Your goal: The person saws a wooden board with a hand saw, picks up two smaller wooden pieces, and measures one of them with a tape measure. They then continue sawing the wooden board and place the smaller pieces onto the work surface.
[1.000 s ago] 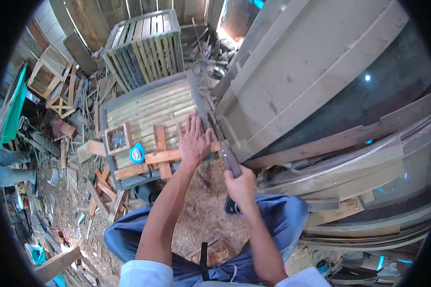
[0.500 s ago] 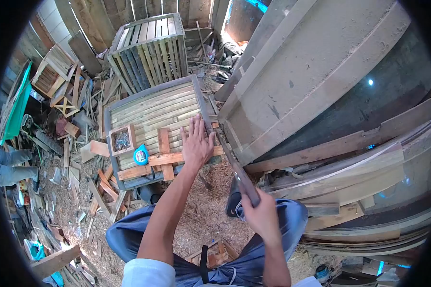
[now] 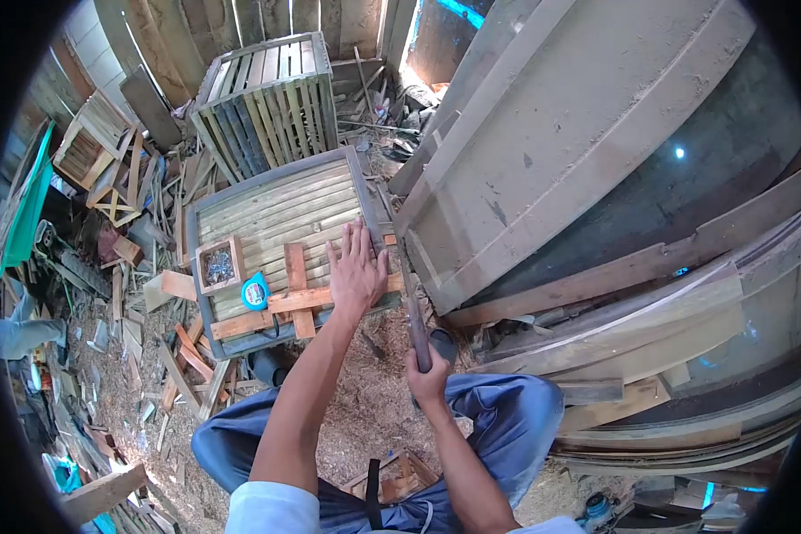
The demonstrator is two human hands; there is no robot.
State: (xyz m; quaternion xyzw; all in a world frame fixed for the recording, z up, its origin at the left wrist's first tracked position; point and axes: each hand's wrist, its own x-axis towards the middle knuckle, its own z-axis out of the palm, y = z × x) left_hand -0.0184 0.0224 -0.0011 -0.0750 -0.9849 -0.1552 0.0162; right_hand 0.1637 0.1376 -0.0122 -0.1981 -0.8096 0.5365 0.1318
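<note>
My left hand (image 3: 356, 278) lies flat with its fingers stretched over a thin wooden strip (image 3: 245, 322) and the slatted wooden top (image 3: 280, 200) beneath. A shorter wooden piece (image 3: 295, 265) crosses the strip just left of that hand. My right hand (image 3: 428, 381) is wrapped around the handle of a handsaw (image 3: 416, 327); its blade, seen nearly edge-on, points away beside the strip's right end. Whether the teeth touch the wood cannot be made out. A blue tape measure (image 3: 255, 292) and a small wooden box (image 3: 218, 265) with metal bits, apparently nails, rest on the slatted top.
Behind the top stands a slatted crate (image 3: 267, 111). Large boards (image 3: 561, 151) lean along the right, above stacked planks (image 3: 632, 347). Wood scraps (image 3: 191, 356) litter the sawdust-covered ground at left. Another person's leg (image 3: 31, 334) shows at the far left.
My right hand has drawn leftward and slightly up with the handsaw, which now stands more upright in view. My left hand stays flat on the wood; the whole view has shifted slightly.
</note>
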